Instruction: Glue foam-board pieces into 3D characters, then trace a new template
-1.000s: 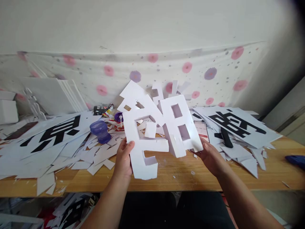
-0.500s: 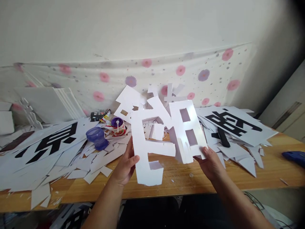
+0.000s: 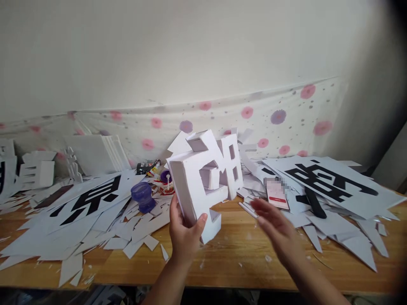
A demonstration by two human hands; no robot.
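A long brown wood-grained table [image 3: 235, 254] bears many loose white board pieces [image 3: 151, 224]. Behind the table hangs a white sheet with pink and purple flowers [image 3: 219, 116]. A white paper with bold black strokes [image 3: 333, 182] lies on the table's right part; another black-printed white paper [image 3: 95, 199] lies on its left. White flat boards [image 3: 90, 154] lean at the table's back left.

Above the table's middle is a thick white board cut-out with squarish openings [image 3: 194, 182], its side wall showing. The left hand [image 3: 184, 233] grasps its lower left edge, thumb in front. The right hand [image 3: 278, 228] is released, fingers outstretched above the table's right half. A translucent purple cup [image 3: 144, 197] stands left of the table's middle.
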